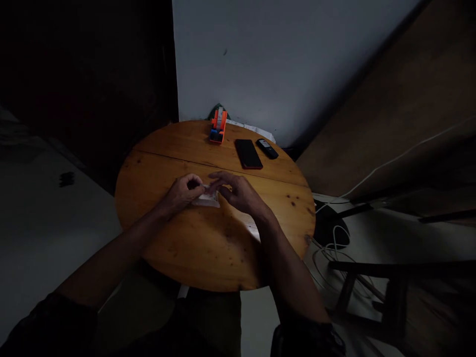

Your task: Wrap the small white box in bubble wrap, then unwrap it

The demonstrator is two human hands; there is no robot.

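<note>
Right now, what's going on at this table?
A person is working bare-handed at a round wooden table. The left hand, thumb and forefinger together, is at a small pale item, and the right hand reaches in from the other side. How firmly either grips it is too dark to tell. Farther back are an orange tape dispenser, a flat black rectangular object and a dark handset.

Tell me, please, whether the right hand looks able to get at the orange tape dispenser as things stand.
Probably yes: nothing visible stands between the right hand and the orange tape dispenser, which sits farther back on the table.
</note>
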